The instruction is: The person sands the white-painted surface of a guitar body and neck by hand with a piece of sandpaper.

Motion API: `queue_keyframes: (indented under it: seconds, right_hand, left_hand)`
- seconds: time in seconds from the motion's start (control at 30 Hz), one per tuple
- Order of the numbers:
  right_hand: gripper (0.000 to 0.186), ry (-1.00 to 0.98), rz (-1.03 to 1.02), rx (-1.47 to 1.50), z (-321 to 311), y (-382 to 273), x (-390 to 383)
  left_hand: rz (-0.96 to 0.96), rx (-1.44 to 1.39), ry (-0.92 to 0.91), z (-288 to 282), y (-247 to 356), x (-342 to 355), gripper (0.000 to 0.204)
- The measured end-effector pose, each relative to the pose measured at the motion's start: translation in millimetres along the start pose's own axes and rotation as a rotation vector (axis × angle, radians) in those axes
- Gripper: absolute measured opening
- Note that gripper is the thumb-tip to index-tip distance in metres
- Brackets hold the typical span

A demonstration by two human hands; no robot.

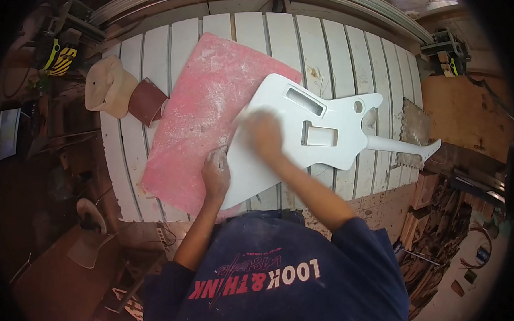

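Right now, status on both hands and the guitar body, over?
Left hand flat on the lower edge of the white guitar body. Right hand on its face, blurred. Body lies on pink mat. Sandpaper rolls off left, clear.

Single head-worn fisheye view, looking steeply down from above the person's chest onto a white slatted workbench at close range. Forearms enter from the lower edge; straight edges bow toward the dark circular rim.

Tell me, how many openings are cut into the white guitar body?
3. A slanted slot near the upper edge, a larger squarish cavity at the middle, and a small round hole by the horn. The right hand may hide more of the guitar body.
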State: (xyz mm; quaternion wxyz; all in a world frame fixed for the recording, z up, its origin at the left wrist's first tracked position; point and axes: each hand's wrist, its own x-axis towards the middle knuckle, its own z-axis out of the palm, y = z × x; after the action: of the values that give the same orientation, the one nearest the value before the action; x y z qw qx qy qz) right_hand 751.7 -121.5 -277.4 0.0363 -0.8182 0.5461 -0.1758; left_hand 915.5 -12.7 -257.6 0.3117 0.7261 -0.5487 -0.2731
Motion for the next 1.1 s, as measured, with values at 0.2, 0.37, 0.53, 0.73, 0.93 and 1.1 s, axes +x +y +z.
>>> queue_keyframes:
  seconds: [0.2, 0.37, 0.53, 0.73, 0.93, 1.1]
  right_hand:
    - [0.029, 0.105, 0.005, 0.145, -29.6, 41.0, 61.2]
    - [0.032, -0.016, -0.014, 0.16, -12.8, -12.8, 2.2]
    - [0.034, -0.175, -0.217, 0.136, -27.1, -19.6, -10.0]
    - [0.043, 0.078, 0.088, 0.257, -33.6, 25.5, 36.0]
    - [0.034, -0.066, -0.282, 0.317, -32.7, -63.2, -47.0]
    - [0.038, 0.084, 0.05, 0.174, -44.3, 16.2, 37.1]
  left_hand:
    - [-0.121, -0.011, -0.155, -30.4, -8.2, -14.9, 0.033]
    - [-0.227, 0.116, -0.428, -57.7, 20.9, -51.7, 0.088]
    - [-0.154, 0.029, -0.508, -54.3, -7.1, -68.0, 0.118]
    - [-0.138, -0.091, -0.453, -52.8, -30.3, -85.7, 0.114]
    - [-0.119, -0.036, -0.388, -47.2, -38.5, -94.3, 0.104]
    - [-0.004, -0.042, -0.225, -35.4, -40.2, -104.5, 0.097]
